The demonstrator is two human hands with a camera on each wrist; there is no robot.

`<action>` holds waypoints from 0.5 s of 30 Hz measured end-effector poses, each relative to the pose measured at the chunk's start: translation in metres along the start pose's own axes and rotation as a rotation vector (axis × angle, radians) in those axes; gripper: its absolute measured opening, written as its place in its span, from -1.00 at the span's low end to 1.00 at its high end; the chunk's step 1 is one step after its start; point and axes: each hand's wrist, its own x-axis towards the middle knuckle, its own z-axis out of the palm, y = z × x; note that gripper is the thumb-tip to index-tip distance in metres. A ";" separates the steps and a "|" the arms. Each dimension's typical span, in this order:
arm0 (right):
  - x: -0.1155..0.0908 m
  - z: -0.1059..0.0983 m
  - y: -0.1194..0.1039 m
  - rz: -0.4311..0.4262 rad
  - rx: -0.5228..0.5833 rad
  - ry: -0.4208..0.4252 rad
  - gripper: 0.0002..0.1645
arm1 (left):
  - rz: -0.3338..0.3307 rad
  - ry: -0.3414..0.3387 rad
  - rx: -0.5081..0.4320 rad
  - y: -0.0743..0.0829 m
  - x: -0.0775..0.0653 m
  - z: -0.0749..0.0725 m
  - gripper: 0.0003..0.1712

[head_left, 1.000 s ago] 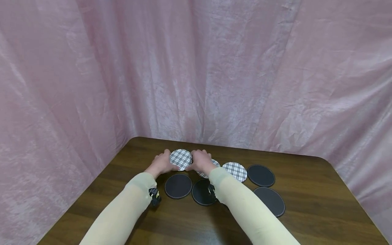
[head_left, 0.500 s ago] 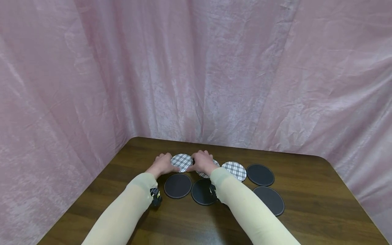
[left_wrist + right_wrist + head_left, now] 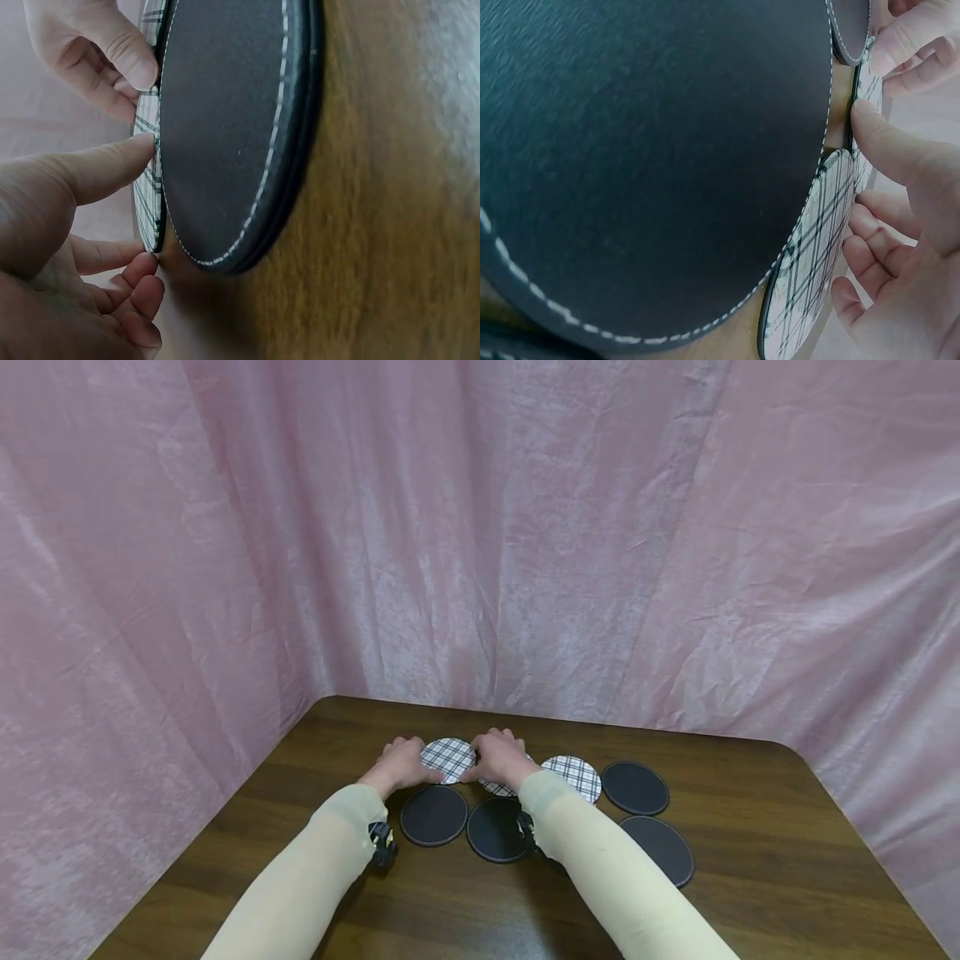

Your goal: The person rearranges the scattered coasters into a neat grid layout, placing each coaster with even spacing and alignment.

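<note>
A round coaster with white-and-black plaid (image 3: 448,760) lies at the left end of the back row. My left hand (image 3: 400,763) holds its left rim with thumb and fingers, while my right hand (image 3: 500,757) holds the opposite rim. In the left wrist view, the held coaster shows edge-on beyond a stitched dark coaster (image 3: 225,127). Another plaid coaster (image 3: 810,259) sits beside the right hand, partly covered by it in the head view. Two dark coasters (image 3: 433,816) lie in front of the hands.
Further right are a third plaid coaster (image 3: 573,777) and a dark coaster (image 3: 635,787). One more dark coaster (image 3: 662,850) is partly behind the right sleeve. All rest on a brown wooden table (image 3: 787,843). Pink curtains (image 3: 480,543) hang along its back and sides.
The held plaid coaster has come down from a more upright tilt to lie flatter, slightly nearer and to the right. Both hands have stayed on its rim.
</note>
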 end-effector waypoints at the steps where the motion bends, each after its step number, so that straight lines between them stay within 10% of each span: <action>1: -0.001 -0.001 0.000 0.000 -0.001 -0.002 -0.33 | 0.002 0.001 -0.002 0.001 0.000 0.000 -0.17; 15: -0.006 -0.006 0.000 0.020 -0.001 -0.021 -0.26 | 0.007 0.001 -0.027 0.003 -0.003 0.000 -0.14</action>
